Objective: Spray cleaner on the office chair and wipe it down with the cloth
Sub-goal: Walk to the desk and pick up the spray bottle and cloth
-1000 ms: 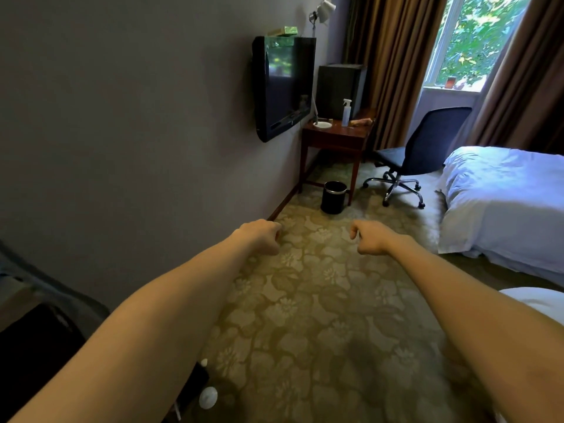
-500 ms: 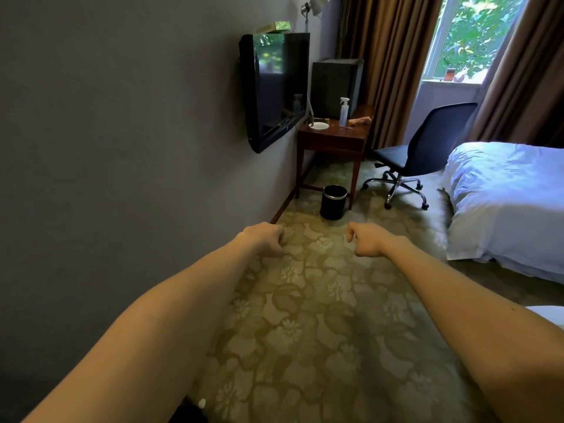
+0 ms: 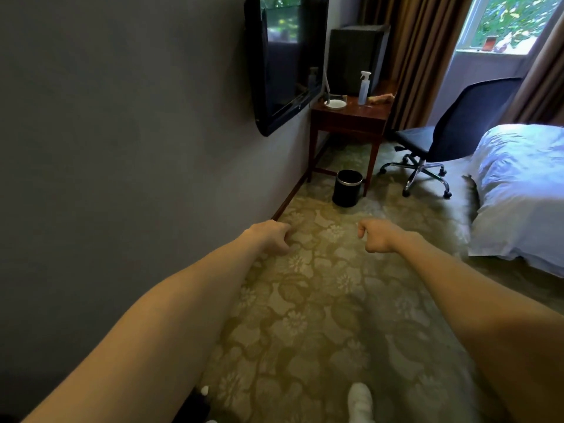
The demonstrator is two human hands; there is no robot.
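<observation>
Both hands hang at mid-frame ahead of me, arms stretched out over the floral carpet [image 3: 320,315]. I see the left hand [image 3: 270,239] and the right hand [image 3: 378,236] each curled into a fist, gripping nothing. Toward the upper right, the office chair [image 3: 451,129] stands between the wooden desk [image 3: 348,119] and the bed [image 3: 525,190]. At upper centre, the spray bottle [image 3: 364,88] stands upright on the desk with the cloth [image 3: 380,99] just beside it. A black bin [image 3: 348,188] sits by the desk leg.

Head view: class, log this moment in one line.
left hand fisted, empty | right hand fisted, empty | bottle on desk | cloth beside bottle | chair untouched
</observation>
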